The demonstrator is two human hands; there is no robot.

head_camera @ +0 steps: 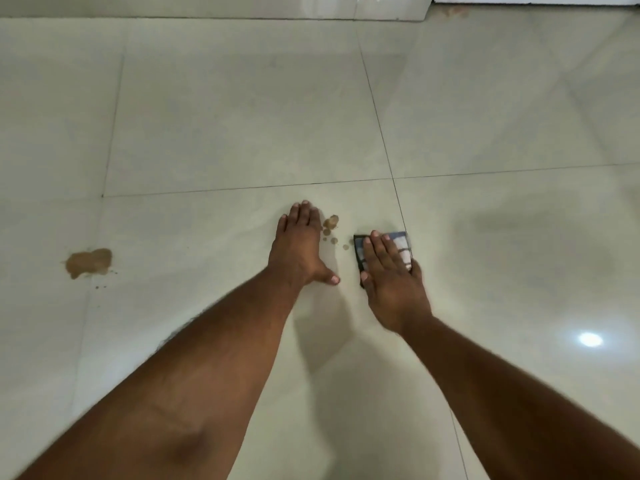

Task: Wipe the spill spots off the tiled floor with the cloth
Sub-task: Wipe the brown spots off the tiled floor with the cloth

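**Cloth down, small spots next**

Right hand [391,271] flat on the folded checked cloth [401,245], fingers straight and pressing it to the tiled floor [225,116], thumb side tucked at the cloth's near edge. Left hand [299,249] spread flat on the bare tile, fingers straight, holding nothing, apparently bracing. Between the two hands, a cluster of small brown spots [330,225], just beside the left fingers and just left of the cloth. Well off to the left, a larger brown puddle [88,262] with a few specks by it. Far back by the white base of the wall [381,12], a faint reddish smear [455,11].

Step in hand, by the look of it: starting on the small cluster. Next move calls for a short leftward sweep of the cloth under firm pressure, left hand lifted clear, then a shift over to the puddle.

Containers: none in view.
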